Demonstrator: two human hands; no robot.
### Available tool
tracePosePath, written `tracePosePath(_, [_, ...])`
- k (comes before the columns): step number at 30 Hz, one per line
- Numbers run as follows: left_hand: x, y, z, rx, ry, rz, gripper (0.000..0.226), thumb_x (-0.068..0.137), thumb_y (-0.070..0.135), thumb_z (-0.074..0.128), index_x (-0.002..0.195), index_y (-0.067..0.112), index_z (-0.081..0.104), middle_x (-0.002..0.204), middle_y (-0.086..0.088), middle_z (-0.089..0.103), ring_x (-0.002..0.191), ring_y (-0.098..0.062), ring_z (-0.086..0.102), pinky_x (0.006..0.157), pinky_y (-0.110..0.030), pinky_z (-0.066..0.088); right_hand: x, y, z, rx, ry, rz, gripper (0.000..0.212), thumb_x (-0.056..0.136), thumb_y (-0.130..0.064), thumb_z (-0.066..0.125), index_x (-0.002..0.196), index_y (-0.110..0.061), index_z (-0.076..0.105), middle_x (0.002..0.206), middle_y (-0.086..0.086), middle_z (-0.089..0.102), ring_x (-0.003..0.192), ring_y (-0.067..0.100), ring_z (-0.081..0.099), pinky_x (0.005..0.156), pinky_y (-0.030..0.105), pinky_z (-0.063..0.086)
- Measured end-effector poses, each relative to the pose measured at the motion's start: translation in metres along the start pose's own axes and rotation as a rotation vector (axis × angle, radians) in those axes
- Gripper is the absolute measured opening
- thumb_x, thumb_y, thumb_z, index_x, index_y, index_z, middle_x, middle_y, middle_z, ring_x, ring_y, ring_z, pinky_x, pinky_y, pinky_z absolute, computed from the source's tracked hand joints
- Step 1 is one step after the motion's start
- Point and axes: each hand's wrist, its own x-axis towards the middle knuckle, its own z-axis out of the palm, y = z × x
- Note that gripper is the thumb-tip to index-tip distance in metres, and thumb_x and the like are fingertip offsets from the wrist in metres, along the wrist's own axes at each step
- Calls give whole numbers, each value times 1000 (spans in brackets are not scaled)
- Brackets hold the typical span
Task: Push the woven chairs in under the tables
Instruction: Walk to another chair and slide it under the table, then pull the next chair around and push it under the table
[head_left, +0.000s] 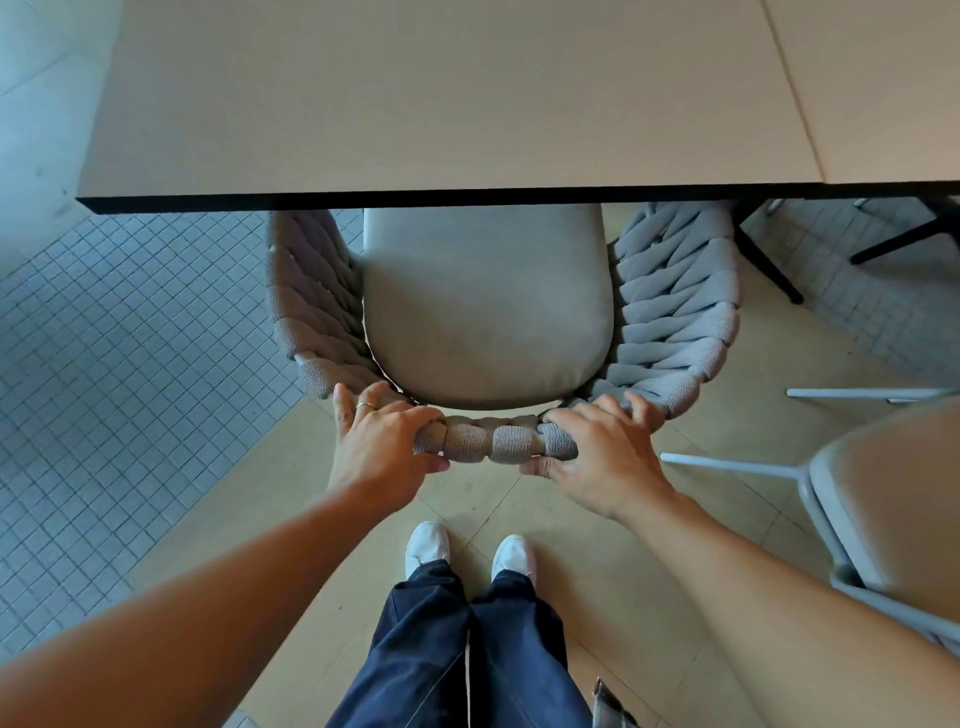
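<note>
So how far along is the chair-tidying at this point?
Partly done: the cushion of the woven chair has its front under the table edge. In hand: the left hand and right hand grip the chair's woven back rim. Left: most of the seat is out and needs pushing further. A second chair stands at the right; whether it is woven I cannot tell.

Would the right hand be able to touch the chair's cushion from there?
Probably yes. The right hand grips the back of the woven chair, and the cushion lies just beyond that hand, with nothing between.
</note>
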Motion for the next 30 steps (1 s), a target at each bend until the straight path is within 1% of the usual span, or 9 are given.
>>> tracePosePath(7, [5,-3,-1,-28,-25,-1,50,76,54,72,122,40,60,125,14,62,145,-27,16,113,-55,-14,1,-7,-6,18,-8,13,69,70,-84,53,117,-33,61,114,-13,64,113,16,48,113,48,17])
tracePosePath(12, [7,0,-4,14,-75,-5,48,76,54,70,120,40,59,123,13,62,142,-27,21,114,-59,-8,-7,-14,-8,82,44,53,62,73,-70,64,117,-27,63,117,-10,64,118,17,50,113,43,22])
tracePosePath(16, [9,2,-10,57,-101,-6,41,77,55,65,115,39,60,114,10,64,133,-24,32,111,-56,9,-27,-21,-14,197,207,58,43,75,-42,67,114,-23,67,116,-7,67,118,20,53,103,36,33])
tracePosePath(18, [8,8,-14,54,-79,-2,37,78,56,64,110,38,63,106,7,65,123,-24,40,106,-50,19,-42,-20,-16,261,270,90,43,75,-25,71,118,-22,66,124,-6,64,124,18,51,101,38,39])
tracePosePath(20, [5,16,-16,-26,-43,-27,32,77,51,67,105,36,66,101,2,64,112,-27,48,101,-45,29,-60,-15,-16,304,309,132,46,74,-16,72,120,-22,66,129,-7,62,122,16,52,97,38,43])
tracePosePath(22, [0,29,-16,-183,8,-47,28,75,43,70,101,32,69,98,-2,65,102,-31,54,93,-40,41,-79,-7,-16,340,282,207,47,76,-16,69,123,-24,65,128,-7,62,118,18,54,96,40,44])
tracePosePath(24, [-9,51,-16,-285,33,-17,26,76,37,70,101,29,70,98,-1,67,98,-28,58,85,-35,48,-103,6,-17,362,199,298,45,80,-19,65,125,-26,63,126,-5,64,116,22,56,96,41,45])
tracePosePath(27, [-30,97,-10,-380,-21,68,21,80,32,72,100,25,69,96,10,67,93,-12,60,82,-24,45,-150,36,-19,385,44,448,42,85,-25,61,126,-28,61,125,-4,64,112,21,59,94,37,47])
tracePosePath(30, [-51,143,5,-398,-155,131,23,83,32,73,103,22,68,95,10,68,90,-8,61,78,-21,45,-200,67,-23,452,-44,554,39,87,-27,60,126,-30,62,121,-7,66,107,17,62,90,32,49])
